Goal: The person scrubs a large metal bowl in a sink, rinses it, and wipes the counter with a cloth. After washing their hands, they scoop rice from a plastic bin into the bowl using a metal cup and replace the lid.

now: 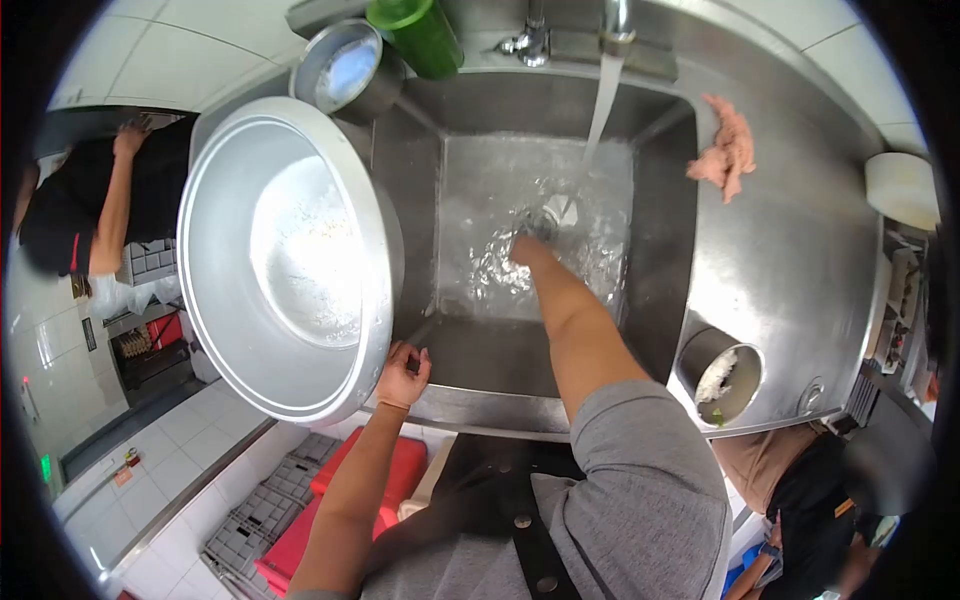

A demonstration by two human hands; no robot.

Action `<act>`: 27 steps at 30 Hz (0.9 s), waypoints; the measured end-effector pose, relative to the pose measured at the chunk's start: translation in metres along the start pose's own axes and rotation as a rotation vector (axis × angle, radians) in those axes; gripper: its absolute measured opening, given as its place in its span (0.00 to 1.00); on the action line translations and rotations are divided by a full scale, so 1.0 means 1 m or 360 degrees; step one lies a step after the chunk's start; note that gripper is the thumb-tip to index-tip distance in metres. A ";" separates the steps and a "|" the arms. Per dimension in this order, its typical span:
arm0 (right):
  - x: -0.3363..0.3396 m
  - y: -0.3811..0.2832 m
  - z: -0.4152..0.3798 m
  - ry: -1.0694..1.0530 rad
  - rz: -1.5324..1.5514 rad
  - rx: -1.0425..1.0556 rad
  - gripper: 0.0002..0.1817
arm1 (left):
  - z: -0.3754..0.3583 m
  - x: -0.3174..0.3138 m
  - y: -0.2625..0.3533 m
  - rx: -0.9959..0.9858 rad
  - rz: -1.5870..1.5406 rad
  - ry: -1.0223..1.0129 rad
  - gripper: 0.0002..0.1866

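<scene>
My left hand (404,377) is at the sink's front edge, its fingers curled against the outer rim of a big silver metal pot (225,260). The pot stands left of the basin with its wide mouth toward me and some water drops inside. My right hand (524,249) reaches down into the water of the steel sink (475,355); ripples hide its fingers. Just beyond it, by the drain, a pale shiny shape (562,210) shows under the water. From the tap (618,35) a stream runs into the sink.
A pink cloth (727,152) lies on the right counter (770,260), near a metal container (700,350) with white scraps. Back left are a steel pot (385,90) and a green container (425,45). Other people stand at left and lower right; red bins (400,470) are below.
</scene>
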State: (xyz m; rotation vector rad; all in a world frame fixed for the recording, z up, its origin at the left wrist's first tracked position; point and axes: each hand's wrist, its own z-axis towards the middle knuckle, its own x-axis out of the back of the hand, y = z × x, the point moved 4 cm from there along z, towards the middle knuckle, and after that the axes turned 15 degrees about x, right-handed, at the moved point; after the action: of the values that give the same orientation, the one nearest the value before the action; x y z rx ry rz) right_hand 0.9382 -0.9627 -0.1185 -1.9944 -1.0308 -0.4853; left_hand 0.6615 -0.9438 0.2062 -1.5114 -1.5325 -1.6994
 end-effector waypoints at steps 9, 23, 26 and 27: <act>0.086 -0.016 -0.125 0.1292 0.2725 -0.0378 0.18 | -0.008 0.002 -0.010 0.0250 0.0075 -0.0209 0.17; 0.392 -0.069 -0.164 0.2070 0.1942 0.0261 0.15 | 0.025 -0.045 0.022 0.0173 -0.1008 -0.0559 0.17; 0.370 -0.080 -0.224 0.1913 0.1003 -0.0044 0.19 | 0.031 -0.042 0.101 0.0053 -0.1243 -0.0705 0.16; 0.339 -0.062 -0.213 0.1892 0.0451 -0.0076 0.20 | 0.033 -0.040 0.124 -0.0027 -0.1327 -0.0741 0.17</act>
State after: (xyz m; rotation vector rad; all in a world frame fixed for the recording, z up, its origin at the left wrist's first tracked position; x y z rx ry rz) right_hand 1.0949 -0.9477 0.2551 -1.4183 0.0075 -1.3003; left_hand 0.7924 -0.9690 0.2213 -1.4326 -2.6755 -1.8102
